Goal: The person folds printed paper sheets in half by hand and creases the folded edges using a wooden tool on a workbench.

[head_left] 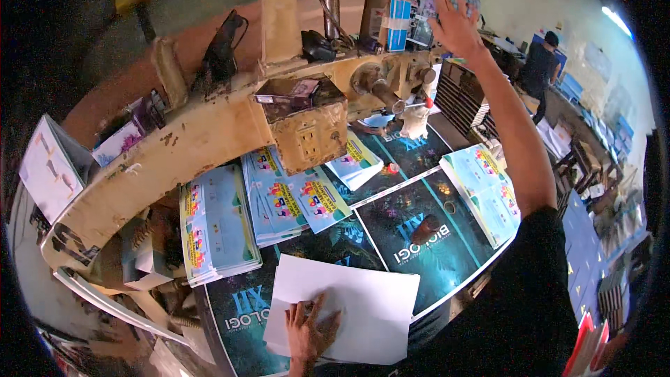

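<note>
My left hand (312, 328) lies on a stack of blank white paper (373, 300), its fingers spread over the sheets. The stack rests on dark teal printed cover sheets (412, 237) spread across the work surface. My right arm stretches up to the far right, where my right hand (458, 26) is at the edge of a phone (423, 14) standing upright on the machine. Its fingers are apart, and whether they press on the phone I cannot tell. Beside the phone, a blue box (398, 23) is strapped to a post.
A worn beige machine frame (202, 129) arches across the back, with a metal box (307, 129) on it. Piles of light-blue printed booklets (220, 220) lie at left, with another booklet pile (481, 185) at right. Two people are in the background, one in dark clothes (541, 66).
</note>
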Demonstrator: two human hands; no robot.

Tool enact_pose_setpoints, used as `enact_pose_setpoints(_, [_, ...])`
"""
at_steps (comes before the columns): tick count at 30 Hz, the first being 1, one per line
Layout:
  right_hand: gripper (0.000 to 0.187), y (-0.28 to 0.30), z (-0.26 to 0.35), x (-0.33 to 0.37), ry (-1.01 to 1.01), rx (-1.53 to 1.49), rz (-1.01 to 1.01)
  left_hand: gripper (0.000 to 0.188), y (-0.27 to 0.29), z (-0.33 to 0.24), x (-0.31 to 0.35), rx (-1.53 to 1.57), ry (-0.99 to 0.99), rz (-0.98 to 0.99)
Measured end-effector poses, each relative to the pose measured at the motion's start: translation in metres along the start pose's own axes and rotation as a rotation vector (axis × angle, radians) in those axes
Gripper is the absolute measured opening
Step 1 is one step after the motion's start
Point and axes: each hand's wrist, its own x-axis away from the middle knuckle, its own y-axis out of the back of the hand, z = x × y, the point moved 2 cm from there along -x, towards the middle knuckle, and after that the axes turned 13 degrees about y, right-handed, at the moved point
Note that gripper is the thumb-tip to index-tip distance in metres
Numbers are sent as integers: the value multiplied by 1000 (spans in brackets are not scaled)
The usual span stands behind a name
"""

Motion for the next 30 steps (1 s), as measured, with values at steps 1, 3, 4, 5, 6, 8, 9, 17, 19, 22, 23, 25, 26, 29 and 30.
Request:
enact_pose_setpoints(1, [43, 0, 2, -4, 2, -4, -2, 56, 0, 2, -1, 4, 3, 0])
enact_pose_setpoints(3, [43, -2, 5, -9, -29, -33, 155, 56, -1, 3, -4, 8, 8, 0])
enact_pose_setpoints(4, [43, -5, 4, -7, -27, -33, 159, 57, 0, 1, -5, 10, 1, 2])
enact_pose_setpoints(5, [43, -7, 2, -6, -50, -32, 104, 58, 1, 0, -5, 12, -7, 4])
enact_pose_setpoints(6, [43, -8, 0, -3, -72, -31, 49, 58, 0, 1, -5, 14, -6, 9])
enact_pose_setpoints(8, [42, -2, -1, 0, -70, -52, 11, 59, -1, 3, -4, -3, 7, 21])
enact_pose_setpoints(9, [41, 1, 0, 1, -71, -68, -28, 59, -2, 5, -4, -3, 12, 22])
enact_pose_setpoints(17, [40, -2, -5, 2, -3, -19, 57, 60, -3, 5, -2, -22, 10, 22])
enact_pose_setpoints(19, [40, -7, -10, 3, 9, 1, 69, 60, -3, 5, -1, -29, 3, 32])
enact_pose_setpoints(22, [39, -3, -7, 9, -9, -13, 5, 60, 0, 2, -1, -38, -5, 48])
enact_pose_setpoints(23, [38, 11, 2, 5, -14, -60, -50, 60, 2, 1, -2, -39, -7, 46])
enact_pose_setpoints(25, [36, 38, 27, 8, -18, -111, -97, 60, 1, 4, -2, -38, -9, 26])
enact_pose_setpoints(26, [37, 47, 38, 13, -93, -182, -19, 61, 0, 4, -1, -35, -4, -10])
enact_pose_setpoints(29, [41, 56, 57, 38, -179, -249, 112, 62, 3, 2, -4, -62, -5, 21])
enact_pose_setpoints(30, [42, 54, 60, 44, -133, -244, 89, 63, 6, -1, -6, -74, -57, -26])
